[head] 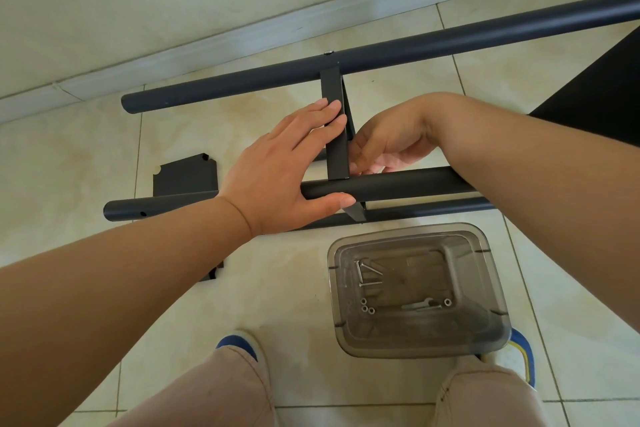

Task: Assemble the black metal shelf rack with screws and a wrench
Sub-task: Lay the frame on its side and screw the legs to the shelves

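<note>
Two bare hands work on the black metal rack, which lies on its side on the tiled floor (pixel 86 149). As landmark I take the short flat crossbar (pixel 336 135) that joins the far tube (pixel 381 59) to the near tube (pixel 398 184). The left hand (pixel 277 170) comes from the left of the crossbar: its straight fingers lie flat across the bar, and the thumb presses along the near tube just below the bar's end. The right hand (pixel 384 146) is just right of the crossbar, fingers curled toward the joint where bar meets near tube; whether it pinches something there I cannot tell. A silver screw head (pixel 328 52) sits on the far tube above the crossbar's top end. Below and right of the crossbar stands a clear plastic box (pixel 485 288) with long screws (pixel 367 274), nuts (pixel 367 308) and a small wrench (pixel 417 305) inside. Left of the crossbar, a flat black panel (pixel 183 177) lies on the floor, partly under the near tube.
</note>
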